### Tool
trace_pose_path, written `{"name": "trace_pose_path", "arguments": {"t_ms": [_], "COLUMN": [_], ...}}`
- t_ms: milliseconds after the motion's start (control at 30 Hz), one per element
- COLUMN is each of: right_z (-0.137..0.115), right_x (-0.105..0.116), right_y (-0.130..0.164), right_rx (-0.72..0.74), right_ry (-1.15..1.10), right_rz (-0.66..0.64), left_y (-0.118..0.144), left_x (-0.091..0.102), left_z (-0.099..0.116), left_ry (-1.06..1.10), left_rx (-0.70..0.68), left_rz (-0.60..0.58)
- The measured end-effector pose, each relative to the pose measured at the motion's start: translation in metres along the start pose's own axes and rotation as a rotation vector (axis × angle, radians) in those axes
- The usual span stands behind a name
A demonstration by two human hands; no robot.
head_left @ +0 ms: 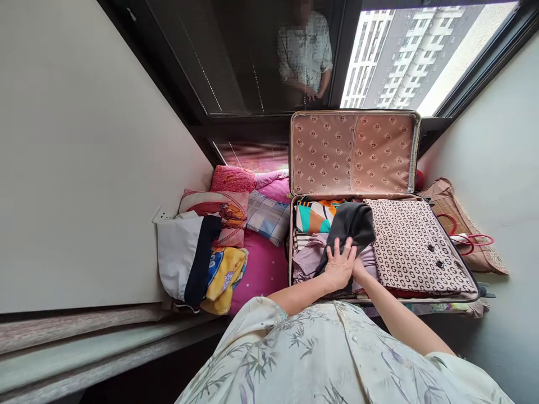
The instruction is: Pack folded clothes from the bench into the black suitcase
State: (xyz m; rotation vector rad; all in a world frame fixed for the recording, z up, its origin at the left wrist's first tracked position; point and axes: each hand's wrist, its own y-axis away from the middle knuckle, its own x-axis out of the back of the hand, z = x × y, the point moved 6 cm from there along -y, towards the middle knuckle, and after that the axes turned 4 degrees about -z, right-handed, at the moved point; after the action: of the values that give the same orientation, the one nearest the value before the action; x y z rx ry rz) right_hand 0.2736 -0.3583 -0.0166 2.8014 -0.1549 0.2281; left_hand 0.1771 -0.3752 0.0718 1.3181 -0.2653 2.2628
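The left hand (339, 264) lies flat, fingers spread, pressing the black cloth (349, 227) down on the clothes in the open suitcase (415, 147); the right hand (359, 268) hides beneath it, fingers unseen

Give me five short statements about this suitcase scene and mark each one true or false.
1. The suitcase lies shut. False: its lid stands open.
2. The left hand rests flat on a black garment. True.
3. The right hand holds the red hanger. False: it is tucked by the black garment, mostly hidden.
4. A pink blanket lies left of the suitcase. True.
5. The checked flap covers the right side of the suitcase. True.
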Motion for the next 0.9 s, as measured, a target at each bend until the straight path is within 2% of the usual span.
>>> {"name": "trace_pose_path", "arguments": {"t_ms": [100, 233, 300, 400, 467, 533, 600, 667, 733, 833, 900], "right_z": [-0.006, -0.01, -0.015, -0.034, -0.055, -0.082, -0.113, -0.141, -0.157, -0.155, -0.136], "right_x": [-0.001, 0.001, 0.003, 0.007, 0.003, -0.009, -0.034, -0.069, -0.11, -0.17, -0.204], "right_y": [0.002, 0.003, 0.005, 0.012, 0.022, 0.036, 0.055, 0.078, 0.1, 0.123, 0.129], "right_rx": [-0.009, -0.084, -0.103, -0.044, 0.001, 0.025, 0.02, -0.032, -0.146, -0.373, -0.544], "right_ry": [-0.052, -0.03, 0.0, -0.017, -0.105, -0.22, -0.328, -0.429, -0.512, -0.57, -0.527], "right_rz": [0.018, 0.021, 0.018, 0.005, -0.035, -0.132, -0.29, -0.477, -0.652, -0.799, -0.793], "left_y": [0.001, -0.011, -0.017, -0.015, 0.0, 0.03, 0.073, 0.121, 0.168, 0.226, 0.256], "left_x": [0.007, 0.022, 0.035, 0.061, 0.082, 0.106, 0.13, 0.149, 0.162, 0.162, 0.148], "left_z": [-0.024, -0.065, -0.083, -0.1, -0.106, -0.112, -0.121, -0.133, -0.149, -0.18, -0.204], "left_ry": [0.125, 0.361, 0.51, 0.837, 1.061, 1.217, 1.294, 1.343, 1.402, 1.454, 1.474], "left_rx": [0.182, 0.327, 0.403, 0.43, 0.395, 0.374, 0.4, 0.448, 0.49, 0.64, 0.785], "left_rz": [0.036, 0.019, 0.046, 0.153, 0.219, 0.272, 0.321, 0.354, 0.405, 0.502, 0.543]}}
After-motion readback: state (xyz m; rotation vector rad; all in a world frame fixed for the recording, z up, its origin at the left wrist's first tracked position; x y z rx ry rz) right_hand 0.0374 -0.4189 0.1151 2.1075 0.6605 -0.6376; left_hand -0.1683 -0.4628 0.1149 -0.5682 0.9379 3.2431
